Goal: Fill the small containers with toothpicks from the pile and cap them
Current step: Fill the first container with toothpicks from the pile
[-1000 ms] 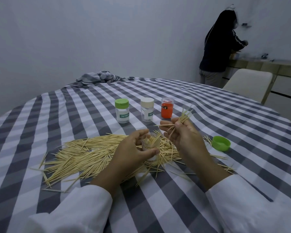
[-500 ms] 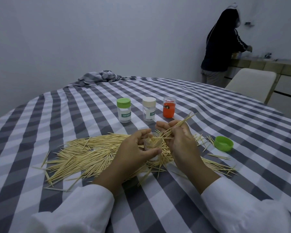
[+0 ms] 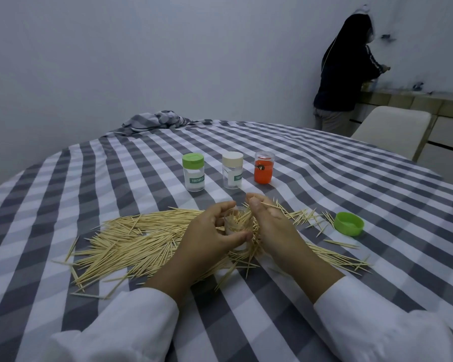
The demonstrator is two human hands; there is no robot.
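Filling an open container (image 3: pixel 238 226), gripped in left hand (image 3: pixel 207 237).
Right hand (image 3: pixel 268 222) pinching toothpicks (image 3: pixel 268 205), lower than before; container base hidden behind thumb.

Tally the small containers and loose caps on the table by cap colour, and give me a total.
Green-capped container: 1
Cream-capped container: 1
Orange container with a clear top: 1
Uncapped container, held by the left hand, with the right hand feeding toothpicks in: 1
Loose green cap: 1
Total: 4 containers and 1 loose cap, 5 items.
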